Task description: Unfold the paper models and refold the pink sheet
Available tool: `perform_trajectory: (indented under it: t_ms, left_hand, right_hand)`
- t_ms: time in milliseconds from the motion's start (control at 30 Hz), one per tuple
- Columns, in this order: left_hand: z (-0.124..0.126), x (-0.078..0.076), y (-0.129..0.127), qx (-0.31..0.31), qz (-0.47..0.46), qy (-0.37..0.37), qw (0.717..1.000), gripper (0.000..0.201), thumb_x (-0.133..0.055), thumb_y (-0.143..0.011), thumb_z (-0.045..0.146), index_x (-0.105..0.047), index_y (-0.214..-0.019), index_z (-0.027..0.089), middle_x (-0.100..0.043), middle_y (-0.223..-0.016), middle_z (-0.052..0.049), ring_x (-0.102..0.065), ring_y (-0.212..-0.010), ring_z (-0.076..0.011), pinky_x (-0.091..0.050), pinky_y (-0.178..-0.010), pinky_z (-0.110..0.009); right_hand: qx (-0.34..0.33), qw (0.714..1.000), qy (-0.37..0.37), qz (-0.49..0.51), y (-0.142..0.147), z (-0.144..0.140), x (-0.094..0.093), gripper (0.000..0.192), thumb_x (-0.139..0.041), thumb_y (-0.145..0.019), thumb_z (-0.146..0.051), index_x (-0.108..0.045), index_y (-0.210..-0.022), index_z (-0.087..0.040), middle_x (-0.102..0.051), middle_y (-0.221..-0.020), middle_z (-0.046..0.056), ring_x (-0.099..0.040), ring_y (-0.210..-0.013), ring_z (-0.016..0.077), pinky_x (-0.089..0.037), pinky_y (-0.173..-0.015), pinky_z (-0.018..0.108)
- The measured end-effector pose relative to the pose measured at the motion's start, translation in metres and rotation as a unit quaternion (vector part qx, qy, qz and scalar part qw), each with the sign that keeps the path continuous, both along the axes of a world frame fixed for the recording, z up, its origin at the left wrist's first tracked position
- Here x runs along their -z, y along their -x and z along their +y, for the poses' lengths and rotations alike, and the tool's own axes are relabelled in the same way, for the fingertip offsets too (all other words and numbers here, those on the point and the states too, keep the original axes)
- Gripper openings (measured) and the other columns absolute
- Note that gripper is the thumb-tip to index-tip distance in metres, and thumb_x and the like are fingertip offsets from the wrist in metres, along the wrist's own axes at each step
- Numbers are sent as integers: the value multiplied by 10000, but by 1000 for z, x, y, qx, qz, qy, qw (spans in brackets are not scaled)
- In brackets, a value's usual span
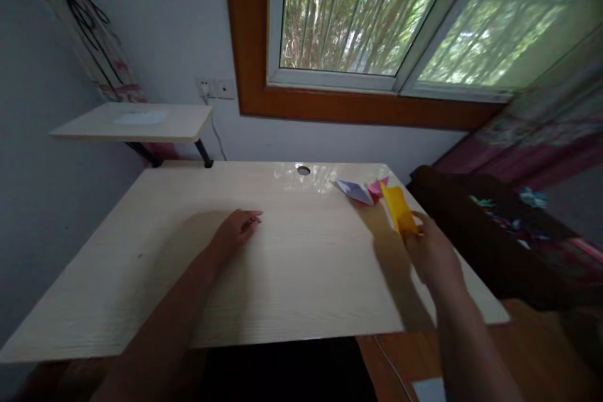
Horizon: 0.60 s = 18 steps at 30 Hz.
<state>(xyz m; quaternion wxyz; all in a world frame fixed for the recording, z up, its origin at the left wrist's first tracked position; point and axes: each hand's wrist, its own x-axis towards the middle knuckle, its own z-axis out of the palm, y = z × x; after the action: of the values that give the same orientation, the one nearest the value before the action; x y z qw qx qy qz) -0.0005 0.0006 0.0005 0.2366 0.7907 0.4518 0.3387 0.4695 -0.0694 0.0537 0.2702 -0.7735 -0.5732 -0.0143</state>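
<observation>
Yellow paper [399, 209], a folded sheet, stands pinched in the fingers of the right hand [432, 254] above the desk's right edge, toward the far right corner. Its long axis runs from the fingertips up and away, leaning toward the far edge and slightly to the left, so the free end points at two other folded papers lying on the desk just beyond it: a pale lilac piece [354, 190] and a pink piece [377, 188], touching or nearly touching each other. The upper tip of the yellow sheet overlaps the pink one in the view; whether they touch cannot be told.

Over the middle of the pale wood desk [141, 301] the left hand [235, 230] rests palm down, its fingers loosely curled and holding nothing, well apart from all three papers. The right hand is therefore by far the nearer to them, and the papers lie to the right of the left hand, along the line toward the far right corner.

A cable hole [303, 170] sits near the far edge. A small shelf [136, 122] juts out beyond the far left corner, below a window [377, 12].
</observation>
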Motion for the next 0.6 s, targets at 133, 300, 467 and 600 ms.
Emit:
perform_trajectory:
  t_ms: [133, 300, 467, 600]
  left_hand:
    - [1, 1, 1, 9, 11, -16, 1000, 312, -525, -978, 265, -644, -1261, 211, -714, -1062, -63, -617, -984, -196, -489, -921, -375]
    - [2, 2, -1, 6, 18, -17, 1000, 326, -512, -981, 263, -636, -1278, 208, -713, -1060, -67, -615, -954, -196, -484, -907, -375]
    - [0, -1, -4, -1, 3, 4, 1000, 328, -538, -977, 332, -658, -1259, 214, -712, -1049, -77, -623, -955, -212, -481, -896, -383]
    - [-1, -2, -11, -12, -111, 100, 989, 558, -642, -918, 431, -519, -1426, 235, -699, -1155, -94, -643, -1005, -230, -494, -898, -387]
  right_hand:
    - [-116, 958, -32, 259, 39, 23, -4, 580, -581, -854, -394, -492, -1405, -234, -679, -954, 76, -643, -763, 212, -486, -666, 328]
    - [-240, 800, 40, 549, 119, 50, 13, 631, -727, -749, -323, -509, -1339, -279, -687, -877, 5, -603, -674, 158, -449, -583, 263]
    - [-298, 635, 121, 703, 195, 61, 34, 593, -825, -704, -287, -565, -1237, -285, -732, -947, 4, -669, -761, 166, -516, -672, 282]
    - [-315, 559, 140, 754, 229, 65, 45, 538, -864, -675, -244, -591, -1139, -268, -741, -1010, 2, -694, -871, 168, -545, -771, 286]
